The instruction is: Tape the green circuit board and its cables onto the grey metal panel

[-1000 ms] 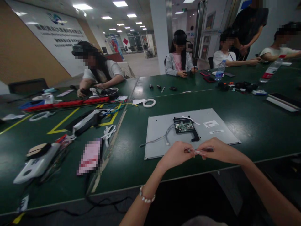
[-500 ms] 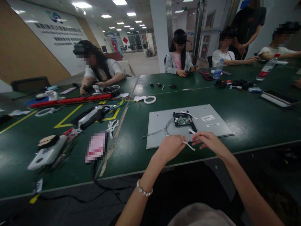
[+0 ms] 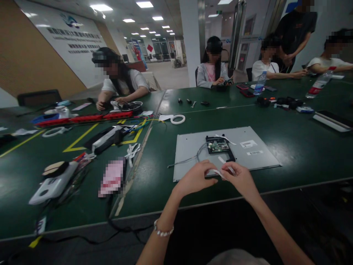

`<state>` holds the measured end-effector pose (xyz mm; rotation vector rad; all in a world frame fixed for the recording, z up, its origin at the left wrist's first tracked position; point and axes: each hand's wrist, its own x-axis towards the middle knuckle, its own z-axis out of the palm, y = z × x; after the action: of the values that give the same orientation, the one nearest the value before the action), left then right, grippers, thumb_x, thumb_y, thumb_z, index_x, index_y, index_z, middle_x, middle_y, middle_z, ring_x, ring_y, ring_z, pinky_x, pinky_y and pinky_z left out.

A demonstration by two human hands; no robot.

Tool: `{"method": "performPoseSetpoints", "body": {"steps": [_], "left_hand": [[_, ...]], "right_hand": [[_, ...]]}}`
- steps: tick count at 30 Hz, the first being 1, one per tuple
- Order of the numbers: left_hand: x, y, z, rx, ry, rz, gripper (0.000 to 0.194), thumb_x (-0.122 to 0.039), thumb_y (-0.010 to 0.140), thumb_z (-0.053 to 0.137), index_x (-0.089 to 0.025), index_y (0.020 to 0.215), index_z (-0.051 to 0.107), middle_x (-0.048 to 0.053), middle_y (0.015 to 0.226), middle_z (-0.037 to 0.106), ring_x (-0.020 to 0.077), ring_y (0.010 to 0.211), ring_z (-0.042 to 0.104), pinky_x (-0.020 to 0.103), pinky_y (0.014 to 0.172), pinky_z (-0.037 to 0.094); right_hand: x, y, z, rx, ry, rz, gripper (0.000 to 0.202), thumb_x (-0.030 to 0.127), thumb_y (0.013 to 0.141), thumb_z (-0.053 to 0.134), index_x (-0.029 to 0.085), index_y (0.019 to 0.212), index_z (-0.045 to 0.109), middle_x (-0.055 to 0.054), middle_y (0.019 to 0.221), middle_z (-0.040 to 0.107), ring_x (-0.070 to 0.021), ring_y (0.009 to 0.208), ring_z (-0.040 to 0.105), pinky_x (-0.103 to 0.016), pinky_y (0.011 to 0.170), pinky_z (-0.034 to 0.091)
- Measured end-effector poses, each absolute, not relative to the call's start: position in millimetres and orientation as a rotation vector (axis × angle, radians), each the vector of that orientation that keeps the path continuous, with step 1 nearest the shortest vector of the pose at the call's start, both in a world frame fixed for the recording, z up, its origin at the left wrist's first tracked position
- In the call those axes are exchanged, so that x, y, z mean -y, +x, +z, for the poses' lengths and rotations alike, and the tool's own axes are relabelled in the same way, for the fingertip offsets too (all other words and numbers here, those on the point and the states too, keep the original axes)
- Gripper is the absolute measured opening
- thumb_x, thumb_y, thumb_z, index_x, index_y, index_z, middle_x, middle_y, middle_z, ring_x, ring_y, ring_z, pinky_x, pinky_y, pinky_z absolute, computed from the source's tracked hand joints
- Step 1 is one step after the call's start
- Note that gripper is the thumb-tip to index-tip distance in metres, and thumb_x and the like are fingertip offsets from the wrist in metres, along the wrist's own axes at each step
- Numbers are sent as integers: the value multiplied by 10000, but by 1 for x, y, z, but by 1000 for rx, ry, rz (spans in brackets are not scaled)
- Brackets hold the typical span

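My right hand [image 3: 239, 180] pinches a thin white strip [image 3: 218, 172], likely tape, between thumb and fingertips. Close by on the left, my left hand [image 3: 194, 178] has its thumb and fingers apart, the fingertips near or touching the strip's free end; contact is hard to tell. Both hands hover over the near edge of a flat grey panel [image 3: 190, 147] lying on the table. On that panel sits a black bracket [image 3: 231, 156] around a green circuit board [image 3: 217, 147], with a grey cable [image 3: 183, 162] running off to the left. Another white strip [image 3: 229, 140] lies across the bracket's upper edge.
A roll of white tape [image 3: 178, 119] lies beyond the panel on the green table [image 3: 154, 176]. To the left are a pink pixelated item [image 3: 113, 176], a white device [image 3: 53, 184] and a red power strip [image 3: 88, 118]. Several people sit around the table.
The strip has passed from my left hand's pinch into my right hand's pinch. My left fingers have spread apart. The view has shifted slightly.
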<state>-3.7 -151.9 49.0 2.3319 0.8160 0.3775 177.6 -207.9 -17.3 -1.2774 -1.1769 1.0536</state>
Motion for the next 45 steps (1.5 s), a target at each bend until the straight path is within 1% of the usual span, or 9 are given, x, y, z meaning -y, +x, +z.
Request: {"method": "performPoseSetpoints", "body": {"steps": [3,6,9,17,23,31,36,41,45], "left_hand": [[142,-12,47,-764,2177,296,244,-352,793,629,-165,948,642,-10,784,548,122,696,482,219,614,365],[132,-13,42,-759,2034,291,274,-394,864,525,-150,873,649,-11,752,557,118,696,487,220,634,372],[119,-13,35,-782,1930,322,336,-383,901,444,-143,811,661,-12,713,569,111,678,489,220,645,375],[70,-22,10,-1042,1776,394,253,-370,753,599,-135,749,691,-8,609,600,101,540,493,214,531,357],[24,-15,6,-1166,1856,545,225,-353,676,647,-133,635,629,-42,530,503,89,519,439,207,512,318],[9,-20,-20,-1216,2009,732,245,-316,799,517,-146,642,597,-29,586,531,110,595,489,218,584,360],[7,-21,-34,-1291,2044,792,159,-258,810,522,-157,736,620,4,707,603,133,686,545,236,654,410],[3,-19,-35,-1298,2171,731,144,-217,836,492,-169,736,584,6,720,574,140,696,526,262,682,409],[0,-18,-31,-1277,2273,690,156,-195,859,451,-172,741,550,7,739,539,146,706,511,272,684,401]], "right_hand": [[203,174,-15,1177,-1307,952,262,384,784,642,155,912,649,-31,822,636,-139,735,609,-223,656,499],[195,172,-18,1226,-1327,940,280,387,804,618,156,956,663,-41,846,647,-142,736,609,-229,665,494],[187,170,-25,1257,-1362,884,285,384,818,594,157,974,668,-54,882,657,-154,760,612,-243,677,489],[166,162,-24,1383,-1378,768,181,324,830,579,181,894,670,-46,884,660,-156,776,615,-243,686,486],[128,160,-17,1540,-1311,755,131,240,821,560,191,897,654,-30,908,657,-142,804,624,-228,699,506],[102,161,-29,1778,-1283,722,182,170,824,515,192,936,656,-21,931,673,-145,839,639,-242,736,501],[105,164,-37,1853,-1291,617,252,194,902,452,201,1049,656,-30,1009,675,-149,906,632,-264,820,485],[106,172,-45,1950,-1305,338,354,195,953,356,182,1217,592,-68,1134,633,-182,1053,578,-345,941,454],[103,173,-48,1991,-1293,130,394,215,944,392,182,1311,531,-80,1218,594,-202,1140,533,-390,1009,429]]}}
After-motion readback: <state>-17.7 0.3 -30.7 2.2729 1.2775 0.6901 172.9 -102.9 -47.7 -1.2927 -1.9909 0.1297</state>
